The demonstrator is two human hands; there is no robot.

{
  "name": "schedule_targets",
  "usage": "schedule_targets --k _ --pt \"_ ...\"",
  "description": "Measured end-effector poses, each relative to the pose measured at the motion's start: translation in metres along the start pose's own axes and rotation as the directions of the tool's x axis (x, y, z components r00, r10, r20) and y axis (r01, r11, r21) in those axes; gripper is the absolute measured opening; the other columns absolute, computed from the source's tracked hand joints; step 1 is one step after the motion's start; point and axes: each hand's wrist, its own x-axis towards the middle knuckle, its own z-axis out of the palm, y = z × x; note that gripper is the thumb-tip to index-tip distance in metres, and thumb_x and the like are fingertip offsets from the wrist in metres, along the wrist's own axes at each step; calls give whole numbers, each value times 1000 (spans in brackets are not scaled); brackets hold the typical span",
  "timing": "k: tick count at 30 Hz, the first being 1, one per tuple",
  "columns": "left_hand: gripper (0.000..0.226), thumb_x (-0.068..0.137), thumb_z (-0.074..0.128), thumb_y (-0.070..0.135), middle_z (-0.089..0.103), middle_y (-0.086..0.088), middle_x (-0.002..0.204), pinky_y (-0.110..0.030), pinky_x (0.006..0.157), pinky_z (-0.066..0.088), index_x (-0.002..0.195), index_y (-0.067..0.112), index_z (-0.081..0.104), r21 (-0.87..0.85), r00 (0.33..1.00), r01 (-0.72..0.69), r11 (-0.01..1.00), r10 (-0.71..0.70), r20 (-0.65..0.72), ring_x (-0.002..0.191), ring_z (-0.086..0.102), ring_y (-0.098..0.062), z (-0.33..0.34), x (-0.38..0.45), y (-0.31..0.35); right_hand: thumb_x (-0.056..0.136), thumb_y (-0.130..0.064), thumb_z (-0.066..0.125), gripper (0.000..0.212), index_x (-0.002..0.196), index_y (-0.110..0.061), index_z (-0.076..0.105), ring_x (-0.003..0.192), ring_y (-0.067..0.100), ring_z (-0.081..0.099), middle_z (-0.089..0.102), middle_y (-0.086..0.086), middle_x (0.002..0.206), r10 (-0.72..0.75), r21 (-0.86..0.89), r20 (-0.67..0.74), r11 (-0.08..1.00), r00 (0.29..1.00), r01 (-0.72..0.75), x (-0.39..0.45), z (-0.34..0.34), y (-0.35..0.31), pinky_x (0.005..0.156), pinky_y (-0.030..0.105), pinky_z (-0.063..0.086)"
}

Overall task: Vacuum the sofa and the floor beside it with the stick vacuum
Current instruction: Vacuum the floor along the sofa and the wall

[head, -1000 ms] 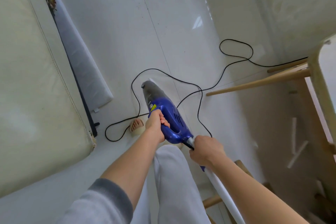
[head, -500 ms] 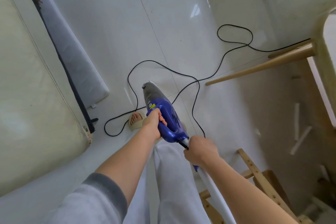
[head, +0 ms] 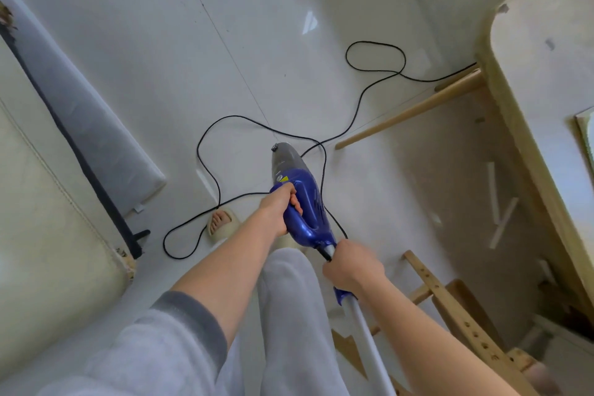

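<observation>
One cream leather sofa (head: 38, 219) fills the left edge. One black power cord (head: 205, 170) loops across the white tiled floor (head: 193, 58). One blue and grey stick vacuum (head: 300, 199) is held above the floor: left hand (head: 278, 212) grips its blue handle, right hand (head: 352, 267) clamps its white tube (head: 369, 341). One pale wooden table (head: 520, 125) stands right.

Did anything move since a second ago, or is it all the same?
Not much moved. The view tipped a little, so more of the wooden rack at the lower right shows now. The left hand still grips the blue vacuum by its handle, and the right hand still grips the tube behind it. The black cord lies in the same loops on the floor, beside the sofa.
</observation>
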Motion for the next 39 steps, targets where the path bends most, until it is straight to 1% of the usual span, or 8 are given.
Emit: schedule_targets --k 4,9,14,19,26,31,34,39 --pt "26 85 51 11 41 4 42 -20 42 35 61 17 45 16 1000 9 1000 -8 -14 33 36 -11 3 2 -14 85 -13 47 7 90 -18 50 79 20 57 50 -2 73 -10 -15 15 1000 1000 11 -7 1 10 68 29 50" --pt "25 81 51 10 40 4 41 -21 44 34 59 16 42 42 999 12 999 -10 -53 33 37 -9 -3 0 -14 84 -13 47 9 92 -17 51 77 21 58 56 0 83 -21 -1 0 1000 1000 21 -11 10 8 65 29 49" --pt "25 84 51 11 41 4 44 -24 47 36 61 17 44 102 1000 -28 994 29 -11 41 37 -12 12 2 -4 86 -11 45 8 91 -16 49 55 12 46 51 -3 68 5 36 -87 999 996 -2 -4 6 9 50 24 38" --pt "25 89 52 13 41 4 45 -21 44 37 64 16 46 98 999 -22 995 19 27 41 37 -11 18 5 2 85 -12 48 8 93 -15 50 71 18 54 49 -2 71 21 80 -64 997 998 -16 4 -3 9 59 27 44" --pt "28 87 49 12 40 4 44 -22 47 36 61 17 43 57 999 -21 998 23 -42 37 37 -9 -11 2 8 86 -14 50 12 97 -16 53 69 15 56 52 -2 71 -43 27 -55 999 998 44 3 6 -7 65 26 51" --pt "28 84 49 13 39 4 38 -23 48 33 58 16 41 35 995 -73 997 75 -65 37 35 -11 -17 -1 20 85 -15 49 10 95 -15 48 63 16 51 49 -3 68 -91 -19 -93 996 991 90 7 0 -16 52 24 39" --pt "25 77 49 11 37 4 37 -23 48 31 55 16 39 -33 989 -99 994 95 -110 33 33 -10 -31 -9 25 84 -18 50 9 91 -16 45 59 15 46 47 -3 68 -133 -59 -97 990 986 128 4 -2 -27 46 23 31" --pt "21 78 47 8 36 6 45 -19 39 32 60 18 40 -225 989 -128 966 108 -100 35 31 -7 -69 -17 39 87 -17 49 5 92 -17 47 63 16 50 47 -3 72 -229 -167 -123 964 966 207 3 -5 -56 51 24 38"
